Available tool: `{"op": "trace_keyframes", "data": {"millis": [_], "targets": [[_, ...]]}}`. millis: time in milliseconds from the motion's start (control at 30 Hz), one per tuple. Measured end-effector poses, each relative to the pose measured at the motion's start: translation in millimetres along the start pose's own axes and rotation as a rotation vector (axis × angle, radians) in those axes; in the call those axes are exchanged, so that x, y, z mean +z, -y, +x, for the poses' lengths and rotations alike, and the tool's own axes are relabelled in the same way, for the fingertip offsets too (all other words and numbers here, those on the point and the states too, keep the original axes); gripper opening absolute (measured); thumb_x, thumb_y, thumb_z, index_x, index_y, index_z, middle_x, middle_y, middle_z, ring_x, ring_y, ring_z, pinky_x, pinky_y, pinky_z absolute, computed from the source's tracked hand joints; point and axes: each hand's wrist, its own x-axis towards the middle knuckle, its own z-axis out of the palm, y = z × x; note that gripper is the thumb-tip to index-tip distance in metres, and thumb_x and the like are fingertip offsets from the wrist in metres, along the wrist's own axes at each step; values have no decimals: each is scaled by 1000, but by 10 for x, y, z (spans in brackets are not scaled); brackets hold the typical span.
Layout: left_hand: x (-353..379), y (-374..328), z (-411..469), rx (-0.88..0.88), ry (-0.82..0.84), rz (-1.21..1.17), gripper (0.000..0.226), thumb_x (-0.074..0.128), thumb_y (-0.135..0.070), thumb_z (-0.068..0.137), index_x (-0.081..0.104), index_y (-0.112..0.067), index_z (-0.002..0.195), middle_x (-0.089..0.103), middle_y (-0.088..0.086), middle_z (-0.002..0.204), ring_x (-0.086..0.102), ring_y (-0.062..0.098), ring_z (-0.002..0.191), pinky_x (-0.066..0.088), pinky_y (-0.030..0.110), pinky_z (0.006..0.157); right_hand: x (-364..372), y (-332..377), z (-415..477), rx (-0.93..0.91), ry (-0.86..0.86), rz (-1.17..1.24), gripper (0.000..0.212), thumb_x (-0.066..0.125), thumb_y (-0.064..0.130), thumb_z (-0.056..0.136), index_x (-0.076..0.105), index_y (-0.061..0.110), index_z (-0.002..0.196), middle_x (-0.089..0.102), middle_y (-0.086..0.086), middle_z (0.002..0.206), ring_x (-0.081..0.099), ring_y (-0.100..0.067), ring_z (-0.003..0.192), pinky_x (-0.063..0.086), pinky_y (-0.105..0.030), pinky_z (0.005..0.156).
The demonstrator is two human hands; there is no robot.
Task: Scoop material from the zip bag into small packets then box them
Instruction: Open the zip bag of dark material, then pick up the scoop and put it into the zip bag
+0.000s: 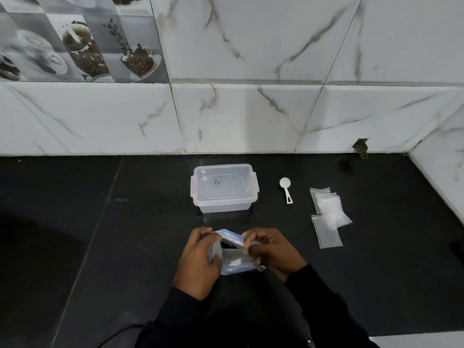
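Black countertop [140, 247], marbled tile wall behind. We see the left hand [198, 262] gripping the left edge of the zip bag [232, 259], low centre; its contents are hard to make out. The right hand [272, 252] pinches the bag's top rim. Beyond, a clear lidded box [224, 188], shut. Right of it, a white scoop [286, 189], then small packets [327, 216], overlapping, count unclear.

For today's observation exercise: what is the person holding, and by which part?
The zip bag, held in both hands: left hand around its left side, right hand pinching the top edge by the opening.
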Motion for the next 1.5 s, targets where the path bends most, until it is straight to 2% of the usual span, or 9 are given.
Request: {"op": "trace_keyframes", "data": {"millis": [100, 200, 267, 400, 567, 900, 1133, 1333, 1500], "targets": [[23, -127, -68, 7, 71, 77, 53, 58, -1, 74, 62, -27, 120, 35, -15, 143, 48, 5, 125, 41, 19, 93, 51, -11, 35, -73, -90, -619, 34, 57, -3, 74, 81, 20, 82, 59, 8, 110, 59, -5, 104, 47, -22, 93], [30, -258, -138, 4, 127, 166, 67, 55, -6, 79, 45, -39, 137, 22, -16, 154, 39, 6, 135, 43, 29, 97, 111, -51, 84, -123, -114, -1125, 54, 49, 3, 81, 68, 42, 114, 41, 10, 134, 43, -22, 124, 38, -25, 100], [22, -306, -150, -11, 156, 202, 74, 52, -7, 81, 34, -40, 144, 17, -16, 156, 36, 7, 139, 41, 32, 100, 163, -48, 103, -90, -52, -1256, 63, 48, 9, 76, 50, 48, 126, 36, 3, 145, 40, -32, 129, 39, -32, 100], [-50, -329, -139, -53, 108, 182, 69, 56, -12, 81, 40, -39, 142, 25, -14, 153, 47, 12, 132, 44, 33, 103, 232, 110, 19, -21, 63, -1106, 63, 63, 13, 79, 48, 40, 134, 42, -3, 128, 58, -26, 108, 48, -32, 92], [-128, -201, -102, -128, 41, 262, 48, 53, -13, 86, 54, -35, 128, 33, -8, 146, 56, 19, 122, 48, 36, 93, 140, 143, 10, -61, -67, -971, 44, 56, 6, 82, 74, 34, 111, 67, 3, 108, 63, -15, 102, 50, -29, 94], [84, 14, 2, -17, 133, 164, 50, 64, -14, 79, 61, -38, 122, 37, -21, 118, 54, 5, 111, 38, 15, 84, 57, -6, 91, 33, -33, -1151, 39, 52, 15, 89, 67, 33, 120, 55, -3, 109, 59, -22, 102, 48, -31, 89], [111, 103, 96, -8, 133, 147, 50, 66, -18, 76, 61, -44, 118, 43, -18, 114, 60, 9, 102, 49, 24, 83, -5, -91, 138, -5, -11, -1013, 46, 56, 25, 76, 68, 38, 119, 51, 1, 125, 51, -24, 117, 45, -36, 102], [-50, -134, 78, 21, 86, 267, 38, 55, -73, 76, 58, -58, 112, 29, -16, 140, 42, 15, 120, 52, 34, 83, -271, 132, 60, -204, -213, -640, 20, 76, 23, 81, 77, 31, 100, 59, 8, 118, 58, 0, 112, 45, -15, 96], [-8, -420, 78, 188, -71, 282, 47, 50, -76, 74, 64, -50, 110, 38, -13, 132, 31, 12, 105, 40, 26, 88, -828, 60, -19, -120, -477, -520, 16, 77, 14, 81, 77, 23, 94, 69, 9, 101, 67, -2, 90, 51, -16, 84]]}}
